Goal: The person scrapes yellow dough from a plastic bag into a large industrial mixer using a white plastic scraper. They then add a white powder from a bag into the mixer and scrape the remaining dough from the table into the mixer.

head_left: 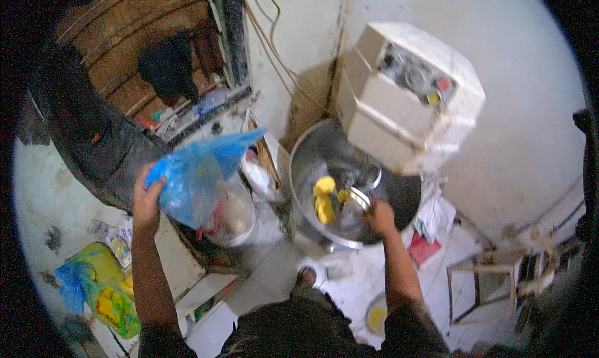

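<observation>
My left hand is closed on the edge of a blue plastic bag, lifted beside and partly over a white bucket. Something pale lies in the bucket, and reddish plastic shows at its side. My right hand reaches over the rim of a large steel mixer bowl. It grips a shiny metal scoop-like tool, whose full shape is hidden. Yellow lumps like butter or margarine sit beside the tool inside the bowl. A curved metal mixing arm shows behind it.
The cream mixer head with its control panel overhangs the bowl. A yellow-green plastic bag lies at left. At right, a metal frame stand, white cloth and red piece are on the floor. A round tub stands near my right forearm.
</observation>
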The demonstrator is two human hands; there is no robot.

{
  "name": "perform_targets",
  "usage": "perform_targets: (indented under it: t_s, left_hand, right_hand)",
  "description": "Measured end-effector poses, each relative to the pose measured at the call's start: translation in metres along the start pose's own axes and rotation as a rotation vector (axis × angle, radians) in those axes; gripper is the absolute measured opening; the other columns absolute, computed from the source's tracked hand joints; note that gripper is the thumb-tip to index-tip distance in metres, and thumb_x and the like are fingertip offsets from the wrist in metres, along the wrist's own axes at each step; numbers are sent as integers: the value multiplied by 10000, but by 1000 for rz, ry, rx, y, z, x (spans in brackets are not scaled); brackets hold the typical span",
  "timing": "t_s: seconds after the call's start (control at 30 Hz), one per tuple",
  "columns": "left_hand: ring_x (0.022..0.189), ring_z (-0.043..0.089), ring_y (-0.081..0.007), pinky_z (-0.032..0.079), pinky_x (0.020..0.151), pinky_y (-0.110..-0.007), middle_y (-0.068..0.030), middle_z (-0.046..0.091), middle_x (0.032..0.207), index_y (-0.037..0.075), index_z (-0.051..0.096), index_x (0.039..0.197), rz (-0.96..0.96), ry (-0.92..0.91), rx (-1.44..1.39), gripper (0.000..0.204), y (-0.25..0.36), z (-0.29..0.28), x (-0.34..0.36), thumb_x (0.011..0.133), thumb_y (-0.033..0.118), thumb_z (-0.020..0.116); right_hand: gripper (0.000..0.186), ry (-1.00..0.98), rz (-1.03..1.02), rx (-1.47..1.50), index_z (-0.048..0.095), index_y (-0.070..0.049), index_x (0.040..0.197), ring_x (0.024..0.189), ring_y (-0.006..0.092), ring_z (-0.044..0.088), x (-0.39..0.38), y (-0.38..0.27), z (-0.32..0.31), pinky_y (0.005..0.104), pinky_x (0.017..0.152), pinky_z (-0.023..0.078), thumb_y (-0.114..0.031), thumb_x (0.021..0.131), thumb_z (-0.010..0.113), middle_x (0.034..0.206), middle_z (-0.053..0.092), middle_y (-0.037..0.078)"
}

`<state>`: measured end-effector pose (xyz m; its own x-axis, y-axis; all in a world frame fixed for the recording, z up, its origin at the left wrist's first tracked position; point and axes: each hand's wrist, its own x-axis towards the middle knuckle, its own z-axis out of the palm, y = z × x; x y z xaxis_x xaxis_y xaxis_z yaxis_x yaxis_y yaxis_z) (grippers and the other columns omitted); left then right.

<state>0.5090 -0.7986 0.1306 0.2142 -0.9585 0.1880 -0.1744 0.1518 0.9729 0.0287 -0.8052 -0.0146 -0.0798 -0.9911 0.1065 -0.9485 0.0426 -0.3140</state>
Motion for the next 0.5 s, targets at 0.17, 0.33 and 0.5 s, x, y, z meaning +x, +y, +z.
perform_targets:
  t_s: [0.17, 0.33, 0.5]
  left_hand:
    - [910, 512, -142, 410, 838, -290, -35, 561, 977, 42, 553, 1077, -72, 79, 31, 289, -44, 49, 59, 818, 166, 578]
    - [929, 536, -206, 433, 834, -328, -93, 585, 1007, 16, 552, 1140, -136, 149, 48, 376, -80, 90, 123, 809, 189, 594]
    - [974, 555, -324, 450, 846, -396, -197, 577, 1031, -10, 549, 1084, -54, 289, 559, 374, -165, 113, 208, 778, 188, 634]
  right_hand:
    - [334, 18, 36, 344, 555, 30, 953, 688, 297, 599, 34, 55, 35, 366, 649, 465, -183, 760, 727, 776, 611, 200]
    - [292, -99, 93, 416, 569, 14, 948, 693, 263, 587, 36, 51, 15, 359, 640, 462, -162, 769, 717, 771, 616, 159]
    - [283, -203, 451, 528, 545, 24, 1036, 813, 157, 575, 23, 54, 21, 287, 737, 472, -44, 797, 680, 938, 612, 102]
